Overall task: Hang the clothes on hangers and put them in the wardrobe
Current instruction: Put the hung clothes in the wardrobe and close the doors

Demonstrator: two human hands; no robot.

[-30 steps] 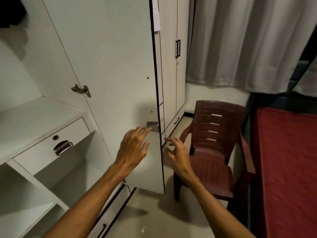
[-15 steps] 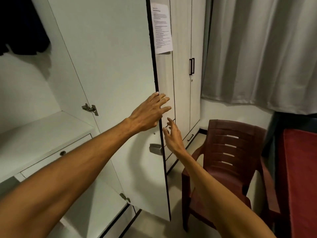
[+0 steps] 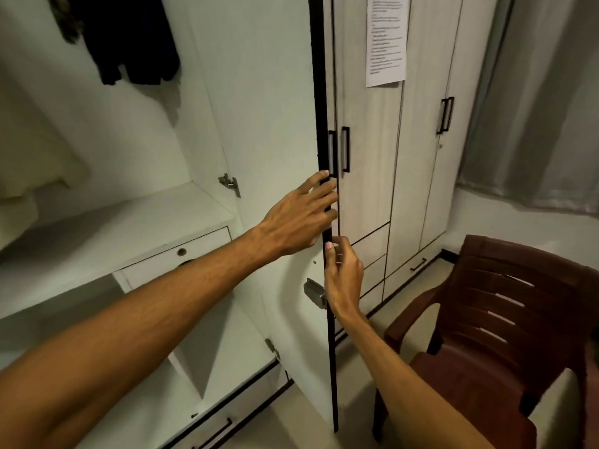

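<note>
Door (image 3: 269,124), one, touched by left hand (image 3: 298,218), pinched by right hand (image 3: 343,277).

Both arms are bare and reach forward. The left forearm (image 3: 146,319) runs up from the lower left, wrist nearly straight, and the left hand (image 3: 299,215) lies back-up with its fingers (image 3: 319,192) stretched out and slightly spread, the tips resting across the edge of the wardrobe door (image 3: 319,92). The right forearm (image 3: 405,377) rises from the lower right. The right hand (image 3: 343,277) sits just below the left, thumb (image 3: 329,247) against that edge and fingers curled round its far side, pinching it.
</note>
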